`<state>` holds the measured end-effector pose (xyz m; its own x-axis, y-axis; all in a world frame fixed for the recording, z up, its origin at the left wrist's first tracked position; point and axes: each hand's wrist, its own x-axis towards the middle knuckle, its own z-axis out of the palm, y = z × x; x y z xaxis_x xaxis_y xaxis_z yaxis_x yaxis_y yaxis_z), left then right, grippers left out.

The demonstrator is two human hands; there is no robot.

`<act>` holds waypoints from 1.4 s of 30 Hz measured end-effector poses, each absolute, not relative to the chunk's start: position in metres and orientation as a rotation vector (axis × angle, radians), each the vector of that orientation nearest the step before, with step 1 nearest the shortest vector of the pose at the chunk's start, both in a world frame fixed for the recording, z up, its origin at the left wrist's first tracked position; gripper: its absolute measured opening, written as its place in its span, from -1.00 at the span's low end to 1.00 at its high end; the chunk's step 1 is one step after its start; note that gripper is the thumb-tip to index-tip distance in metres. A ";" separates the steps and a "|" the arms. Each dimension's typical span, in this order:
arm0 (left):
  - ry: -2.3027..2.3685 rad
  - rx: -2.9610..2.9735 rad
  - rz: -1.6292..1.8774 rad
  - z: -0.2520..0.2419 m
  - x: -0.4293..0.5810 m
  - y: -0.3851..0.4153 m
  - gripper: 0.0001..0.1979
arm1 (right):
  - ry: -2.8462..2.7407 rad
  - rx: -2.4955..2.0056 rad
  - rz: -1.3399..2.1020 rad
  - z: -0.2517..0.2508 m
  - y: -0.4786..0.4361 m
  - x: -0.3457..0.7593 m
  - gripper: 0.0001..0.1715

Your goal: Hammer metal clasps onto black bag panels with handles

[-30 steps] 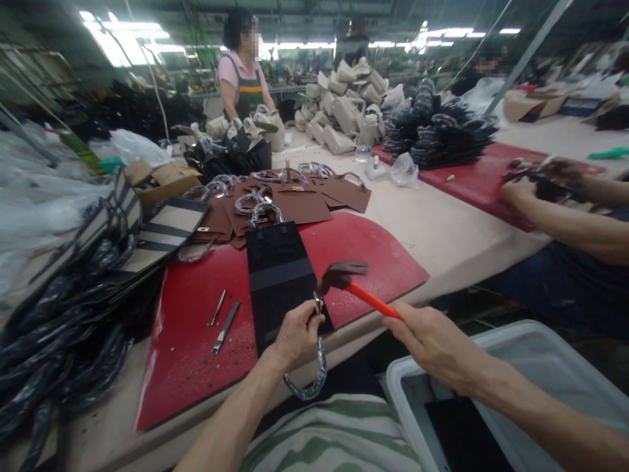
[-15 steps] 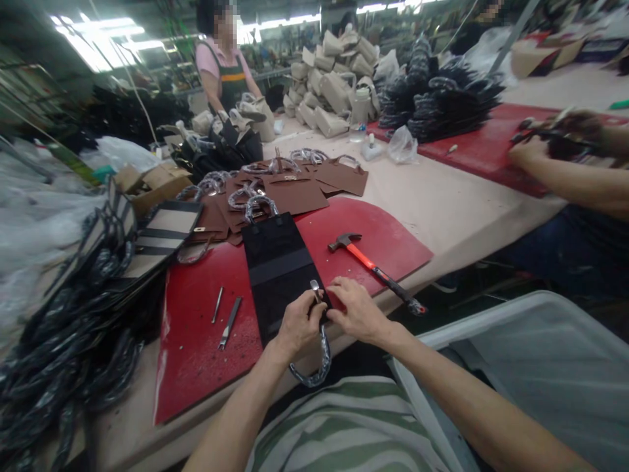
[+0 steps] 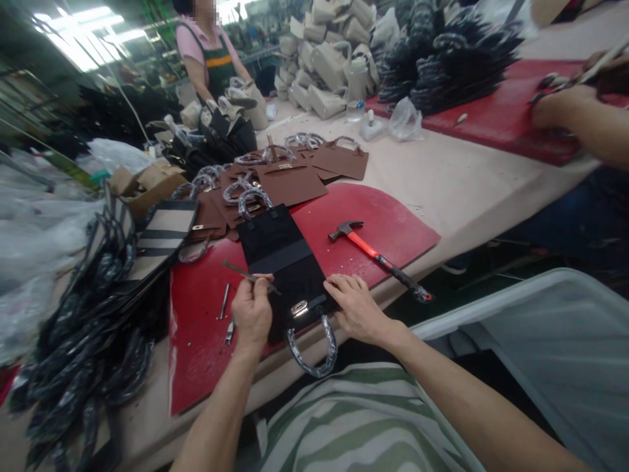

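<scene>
Your left hand (image 3: pixel 252 313) is pinching a thin grey metal tool (image 3: pixel 238 270); by slipping, you could be scratching the flat black rectangular bag (image 3: pixel 278 239) your loosely spread right hand (image 3: pixel 358 307) is touching.

Bright lights (image 3: pixel 82 56) upper left — beige worktable (image 3: pixel 472 167) below

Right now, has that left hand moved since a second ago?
Yes: judged against the red board, the left hand has moved left, toward the left edge of the black panel.
</scene>
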<state>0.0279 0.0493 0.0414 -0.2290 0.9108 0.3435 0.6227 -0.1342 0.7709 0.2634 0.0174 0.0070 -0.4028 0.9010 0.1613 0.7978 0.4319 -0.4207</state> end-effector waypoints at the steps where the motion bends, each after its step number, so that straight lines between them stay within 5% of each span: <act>1: 1.968 1.697 1.255 0.045 0.009 0.050 -0.70 | -2.333 -1.436 0.412 0.007 0.018 0.265 -0.25; 6: 2.585 1.693 0.530 0.050 -0.083 0.045 -0.71 | -2.319 -1.453 0.439 0.010 0.024 0.265 -0.43; 11: 2.704 1.612 0.050 0.035 -0.114 0.031 -0.68 | -2.407 -1.417 0.240 0.019 0.031 0.253 -0.72; 18: 2.583 2.112 0.421 0.025 -0.085 0.018 -0.73 | -2.757 -1.234 0.179 0.031 0.052 0.245 -0.87; 21: 2.156 2.361 0.609 0.024 -0.049 0.009 -0.79 | -2.873 -1.141 0.144 0.033 0.058 0.245 -0.87; 32: 1.539 2.811 0.115 0.018 0.006 0.004 -0.81 | -3.085 -0.804 -0.231 0.031 0.050 0.238 -0.78; 42: 1.067 2.793 0.895 -0.017 -0.041 -0.005 -0.67 | -2.709 -0.626 0.069 -0.004 0.059 0.260 -0.81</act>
<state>-0.0406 -0.0054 -0.0173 0.6017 0.6176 0.5065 0.6062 -0.7660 0.2140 0.2604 0.0594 -0.0036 -0.8378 0.4331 0.3325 0.4157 0.9007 -0.1259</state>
